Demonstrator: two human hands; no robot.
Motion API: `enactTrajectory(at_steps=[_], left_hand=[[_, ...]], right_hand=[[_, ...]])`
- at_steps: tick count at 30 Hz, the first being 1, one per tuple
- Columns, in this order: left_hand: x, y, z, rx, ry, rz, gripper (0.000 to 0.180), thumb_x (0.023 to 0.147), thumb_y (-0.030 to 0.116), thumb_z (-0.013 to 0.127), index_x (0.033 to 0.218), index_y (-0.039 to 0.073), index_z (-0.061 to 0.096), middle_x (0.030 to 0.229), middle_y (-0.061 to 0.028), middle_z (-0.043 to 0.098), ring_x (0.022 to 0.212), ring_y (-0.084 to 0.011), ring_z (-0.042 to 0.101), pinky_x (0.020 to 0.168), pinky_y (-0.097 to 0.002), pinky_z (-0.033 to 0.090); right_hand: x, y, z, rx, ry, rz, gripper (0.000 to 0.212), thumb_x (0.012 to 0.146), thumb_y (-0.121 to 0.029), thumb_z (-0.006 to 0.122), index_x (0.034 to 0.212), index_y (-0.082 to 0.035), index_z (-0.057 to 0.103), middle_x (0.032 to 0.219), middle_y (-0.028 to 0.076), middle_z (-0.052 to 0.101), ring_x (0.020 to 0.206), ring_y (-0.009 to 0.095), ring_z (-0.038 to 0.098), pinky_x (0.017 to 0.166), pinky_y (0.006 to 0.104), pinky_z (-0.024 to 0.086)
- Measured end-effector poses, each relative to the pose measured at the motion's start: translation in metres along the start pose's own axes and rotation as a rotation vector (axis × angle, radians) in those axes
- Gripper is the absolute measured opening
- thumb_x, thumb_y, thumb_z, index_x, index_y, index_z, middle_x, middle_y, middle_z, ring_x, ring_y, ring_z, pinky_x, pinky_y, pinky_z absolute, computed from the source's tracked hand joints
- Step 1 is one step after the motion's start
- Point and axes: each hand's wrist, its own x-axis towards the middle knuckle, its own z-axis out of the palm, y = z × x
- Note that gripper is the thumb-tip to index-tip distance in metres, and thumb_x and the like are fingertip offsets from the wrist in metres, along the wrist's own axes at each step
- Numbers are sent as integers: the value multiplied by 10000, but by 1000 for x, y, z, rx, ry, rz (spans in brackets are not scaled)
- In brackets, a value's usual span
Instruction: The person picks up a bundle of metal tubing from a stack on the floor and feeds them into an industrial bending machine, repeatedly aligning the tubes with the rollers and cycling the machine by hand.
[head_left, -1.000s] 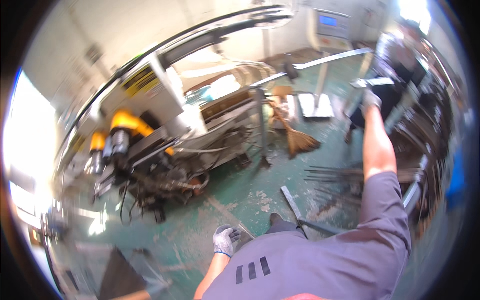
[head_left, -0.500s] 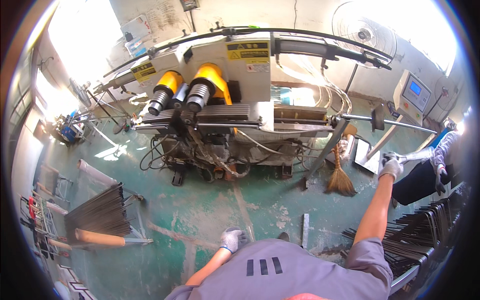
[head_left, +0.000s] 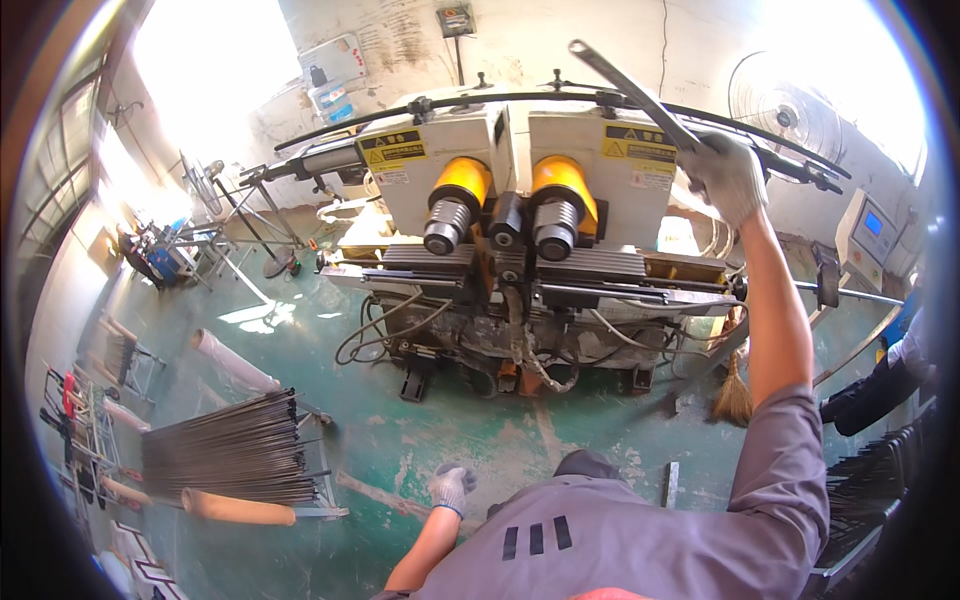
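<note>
My right hand (head_left: 728,180), in a pale work glove, is raised at the right, in front of the bending machine (head_left: 600,150). It is closed around a long grey metal bar (head_left: 632,88) with a rounded end, which slants up to the left across the machine's top. My left hand (head_left: 452,488), also gloved, hangs low over the floor near my body. Its fingers are loosely bent and somewhat apart, with nothing seen in them. Two yellow cylinders with ribbed metal ends (head_left: 462,200) (head_left: 562,205) jut from the machine's front.
Dark rods (head_left: 230,445) lie on a stand at the left; more rods (head_left: 870,480) sit at the right. A broom (head_left: 734,392) leans under the machine's right side. Another person's dark-clad body (head_left: 870,395) shows at the right edge, near a control panel (head_left: 868,235).
My right hand has swung up and left from beside the other person, with the bar now plain to see. The view has shifted, so the machine sits further right. My left hand stays low.
</note>
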Motion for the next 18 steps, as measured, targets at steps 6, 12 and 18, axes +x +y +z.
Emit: enactTrajectory(at_steps=[6,12,18], left_hand=[[67,-2,-57,355,-56,-19,233,880,103,662,1111,69,679,992,-153,745,843,-353,744,724,-471,615],[89,45,-59,1251,-141,901,199,842,272,780,968,118,789,1061,-44,783,972,-289,741,906,-373,587],[143,171,-64,-64,246,27,228,833,42,697,1031,-66,663,919,-220,732,776,-340,733,670,-470,623]], right_hand=[[135,-84,111,-83,-64,-127,360,874,-302,817,1085,-14,775,870,94,770,690,167,675,679,302,581],[244,-132,250,-130,-140,-94,259,937,-237,766,1043,-3,727,735,70,706,535,137,605,490,313,512],[375,-107,406,-47,-384,121,220,963,-267,739,922,-56,695,709,48,651,560,154,598,514,344,548]])
